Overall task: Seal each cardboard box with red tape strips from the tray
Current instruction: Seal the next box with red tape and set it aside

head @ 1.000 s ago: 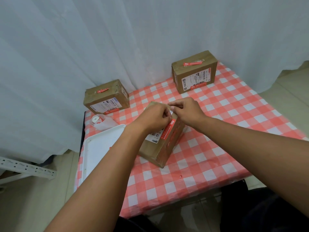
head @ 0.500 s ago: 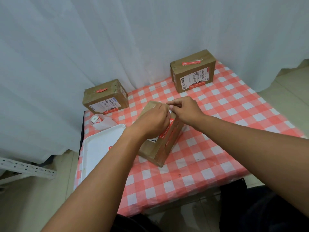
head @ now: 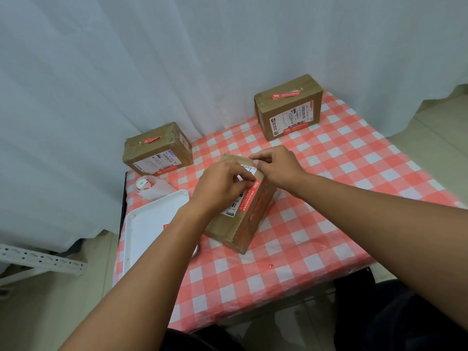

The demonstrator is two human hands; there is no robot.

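Both hands on the middle cardboard box (head: 238, 219), mid-table beside the white tray (head: 149, 224) at the left edge. Left hand (head: 220, 186) fingers pinched on the red tape strip (head: 250, 196) along the box's top edge; right hand (head: 276, 165) curled, fingertips pressing the box's far end.

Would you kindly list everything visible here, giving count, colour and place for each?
Cardboard boxes: 3, brown; back left, back right, centre under the hands.
Red tape strips: one on top of each back box, one on the centre box.
Tray: 1, white, front left.
Tape roll: 1, white, behind the tray.
Tablecloth: 1, red-and-white check, covering the table.
Curtain: white, behind.
Left hand: on the centre box.
Right hand: on the centre box.
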